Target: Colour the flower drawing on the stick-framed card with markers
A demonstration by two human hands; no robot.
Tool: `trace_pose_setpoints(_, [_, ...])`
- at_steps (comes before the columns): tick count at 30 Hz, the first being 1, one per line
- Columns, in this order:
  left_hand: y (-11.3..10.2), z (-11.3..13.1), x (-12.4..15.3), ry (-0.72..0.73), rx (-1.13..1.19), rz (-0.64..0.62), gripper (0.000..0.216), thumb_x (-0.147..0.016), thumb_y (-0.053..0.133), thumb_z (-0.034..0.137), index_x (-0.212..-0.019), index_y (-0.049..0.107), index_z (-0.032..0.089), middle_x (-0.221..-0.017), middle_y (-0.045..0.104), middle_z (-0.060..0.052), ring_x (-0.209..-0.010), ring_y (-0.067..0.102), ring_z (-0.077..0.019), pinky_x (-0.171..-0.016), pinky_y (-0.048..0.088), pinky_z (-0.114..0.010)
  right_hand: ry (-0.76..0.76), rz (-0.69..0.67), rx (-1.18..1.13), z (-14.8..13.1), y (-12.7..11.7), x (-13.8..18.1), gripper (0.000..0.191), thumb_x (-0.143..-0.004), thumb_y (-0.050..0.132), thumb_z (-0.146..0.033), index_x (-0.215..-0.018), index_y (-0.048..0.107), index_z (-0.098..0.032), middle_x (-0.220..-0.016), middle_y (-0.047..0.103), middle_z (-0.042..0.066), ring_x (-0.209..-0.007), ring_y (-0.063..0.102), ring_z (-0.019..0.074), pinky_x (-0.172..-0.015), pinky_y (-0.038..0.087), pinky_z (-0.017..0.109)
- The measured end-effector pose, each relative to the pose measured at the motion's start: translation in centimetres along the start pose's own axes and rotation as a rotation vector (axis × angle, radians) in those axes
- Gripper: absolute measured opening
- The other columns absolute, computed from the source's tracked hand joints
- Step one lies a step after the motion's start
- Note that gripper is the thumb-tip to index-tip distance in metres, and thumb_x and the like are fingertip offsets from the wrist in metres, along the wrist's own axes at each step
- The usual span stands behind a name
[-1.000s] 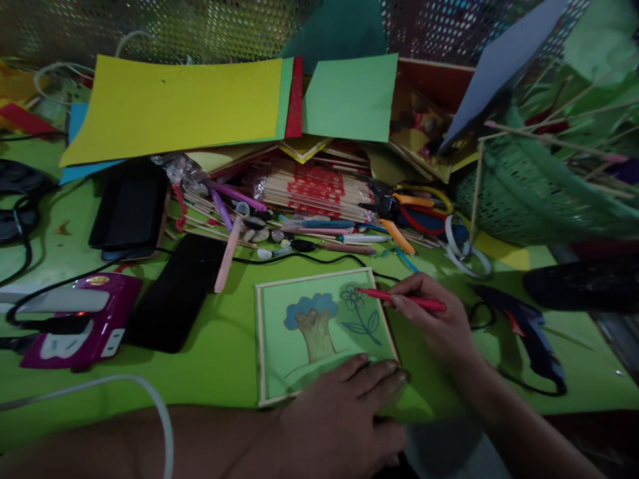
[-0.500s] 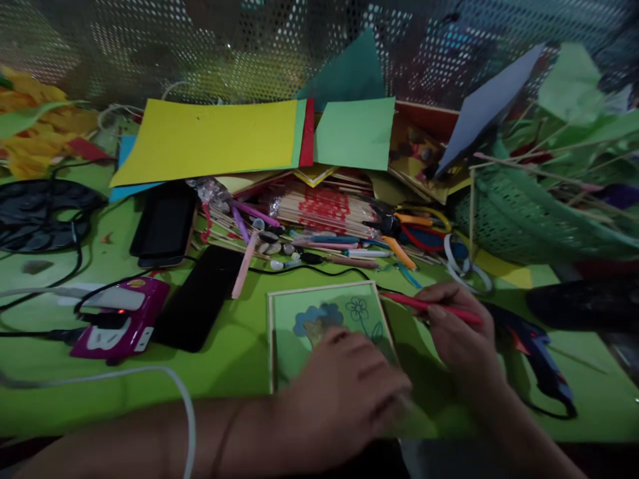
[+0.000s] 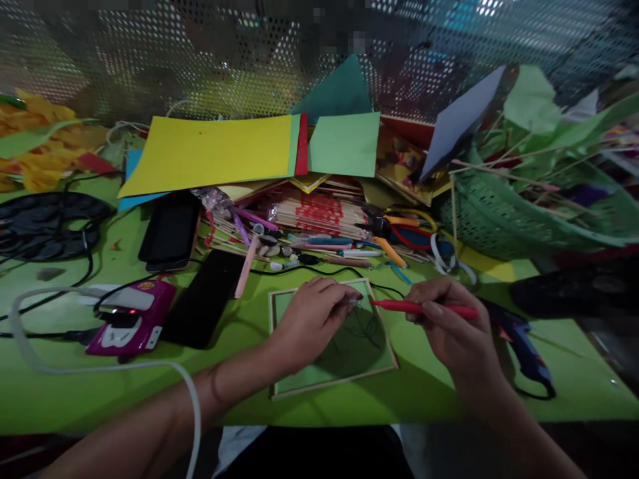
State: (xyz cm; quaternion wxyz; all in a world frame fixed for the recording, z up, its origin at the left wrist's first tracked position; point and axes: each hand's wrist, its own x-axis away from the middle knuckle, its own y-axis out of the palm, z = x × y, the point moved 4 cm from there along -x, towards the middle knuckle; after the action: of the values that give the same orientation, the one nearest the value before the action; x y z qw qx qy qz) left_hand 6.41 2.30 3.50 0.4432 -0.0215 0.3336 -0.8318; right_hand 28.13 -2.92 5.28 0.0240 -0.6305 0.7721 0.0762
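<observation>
A green card with a pale wooden stick frame (image 3: pixel 333 382) lies in front of me, with a dark line drawing on its right part. My left hand (image 3: pixel 312 319) is over the card, covering much of it. Its thumb and fingers are pinched together near the drawing, and a small pale thing seems to show at the fingertips, too small to name. To the right, my right hand (image 3: pixel 456 326) holds a red pen (image 3: pixel 429 309) between thumb and fingers. The pen's tip points left, just by the card's upper right edge.
Behind the card lie several pens, stones, scissors (image 3: pixel 399 226) and bundled sticks (image 3: pixel 319 213) below coloured paper (image 3: pixel 214 153). Phones (image 3: pixel 204 299) and a purple power adapter (image 3: pixel 134 319) with cables are left. A glue gun (image 3: pixel 524 346) and green basket (image 3: pixel 499 223) stand right.
My left hand has moved up and away from me, from the card's lower right onto its middle. The right hand still holds the red pen. The view has shifted slightly.
</observation>
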Motion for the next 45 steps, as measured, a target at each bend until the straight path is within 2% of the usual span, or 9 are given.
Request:
trace_pose_setpoints(11, [0.6, 1.3, 0.1, 0.11, -0.132, -0.182, 0.025, -0.107, 0.048, 0.034, -0.105, 0.067, 0.017, -0.094, 0.071, -0.005, -0.087, 0.061, -0.02, -0.078, 0.043, -0.033, 0.105, -0.148, -0.029, 0.9, 1.5, 0.4, 0.015, -0.084, 0.081, -0.033, -0.083, 0.072, -0.022, -0.075, 0.066, 0.001, -0.065, 0.059, 0.0143, -0.057, 0.046, 0.025])
trace_pose_setpoints(19, [0.3, 2.0, 1.0, 0.051, -0.018, -0.178, 0.036, -0.11, 0.035, 0.041, -0.102, 0.063, 0.019, -0.093, 0.069, -0.005, -0.086, 0.06, -0.0188, -0.075, 0.045, -0.03, 0.025, -0.212, -0.109, 0.5, 4.0, 0.9, 0.017, -0.091, 0.071, -0.036, -0.08, 0.065, -0.024, -0.067, 0.06, 0.0, -0.066, 0.057, 0.0176, -0.063, 0.048, 0.029])
trace_pose_setpoints(22, [-1.2, 1.4, 0.1, 0.022, -0.015, -0.086, 0.036, -0.11, 0.036, 0.041, -0.1, 0.064, 0.02, -0.09, 0.069, -0.004, -0.085, 0.062, -0.0184, -0.076, 0.046, -0.03, 0.016, -0.321, 0.108, 0.7, 3.2, -0.2, 0.017, -0.096, 0.066, -0.04, -0.102, 0.069, -0.026, -0.085, 0.069, 0.004, -0.072, 0.064, 0.0191, -0.063, 0.052, 0.03])
trace_pose_setpoints(25, [-4.6, -0.7, -1.1, -0.084, -0.155, 0.156, 0.033, -0.11, 0.037, 0.039, -0.107, 0.065, 0.02, -0.097, 0.072, -0.005, -0.09, 0.065, -0.0195, -0.078, 0.048, -0.031, -0.135, -0.341, 0.567, 1.4, 1.7, -3.0, 0.049, -0.088, 0.077, -0.04, -0.131, 0.06, -0.026, -0.11, 0.073, 0.009, -0.091, 0.07, 0.0259, -0.08, 0.058, 0.039])
trace_pose_setpoints(26, [-5.9, -1.4, -1.4, -0.123, -0.267, 0.224, 0.032, -0.109, 0.039, 0.038, -0.111, 0.066, 0.021, -0.1, 0.073, -0.006, -0.092, 0.066, -0.0204, -0.081, 0.049, -0.032, -0.209, -0.284, 0.745, 1.7, 1.1, -4.1, 0.048, -0.089, 0.075, -0.04, -0.132, 0.06, -0.026, -0.113, 0.073, 0.01, -0.095, 0.071, 0.0275, -0.085, 0.057, 0.042])
trace_pose_setpoints(29, [-9.4, -3.4, -1.7, -0.205, -0.455, 0.354, 0.032, -0.108, 0.041, 0.029, -0.129, 0.062, 0.018, -0.114, 0.074, -0.011, -0.105, 0.067, -0.0253, -0.093, 0.048, -0.038, -0.413, -0.356, 1.139, 3.4, 1.0, -6.6, 0.023, -0.096, 0.061, -0.038, -0.11, 0.07, -0.023, -0.11, 0.076, 0.013, -0.102, 0.07, 0.0343, -0.09, 0.054, 0.05])
trace_pose_setpoints(33, [-12.0, -4.8, -1.1, -0.406, -0.814, 0.318, 0.042, -0.105, 0.042, 0.024, -0.144, 0.056, 0.022, -0.121, 0.075, -0.012, -0.115, 0.067, -0.0279, -0.101, 0.044, -0.042, -0.55, -0.395, 1.359, 5.3, 1.3, -7.4, 0.024, -0.098, 0.052, -0.03, -0.109, 0.07, -0.02, -0.103, 0.077, 0.014, -0.098, 0.071, 0.0345, -0.086, 0.053, 0.048])
trace_pose_setpoints(37, [-13.1, -4.8, -0.3, -0.484, -0.893, 0.267, 0.042, -0.104, 0.044, 0.026, -0.142, 0.06, 0.023, -0.116, 0.077, -0.014, -0.117, 0.067, -0.0306, -0.099, 0.044, -0.044, -0.603, -0.39, 1.433, 5.8, 1.3, -7.1, 0.029, -0.101, 0.048, -0.037, -0.106, 0.07, -0.019, -0.096, 0.075, 0.014, -0.09, 0.07, 0.0341, -0.077, 0.052, 0.044])
trace_pose_setpoints(45, [-14.0, -4.9, 1.4, -0.632, -0.923, 0.143, 0.032, -0.099, 0.057, 0.038, -0.124, 0.07, 0.023, -0.088, 0.079, -0.009, -0.087, 0.075, -0.0286, -0.076, 0.05, -0.034, -0.529, -0.339, 1.386, 6.7, -0.4, -7.1, 0.042, -0.104, 0.037, -0.054, -0.093, 0.064, -0.023, -0.085, 0.07, 0.012, -0.08, 0.067, 0.034, -0.072, 0.048, 0.046])
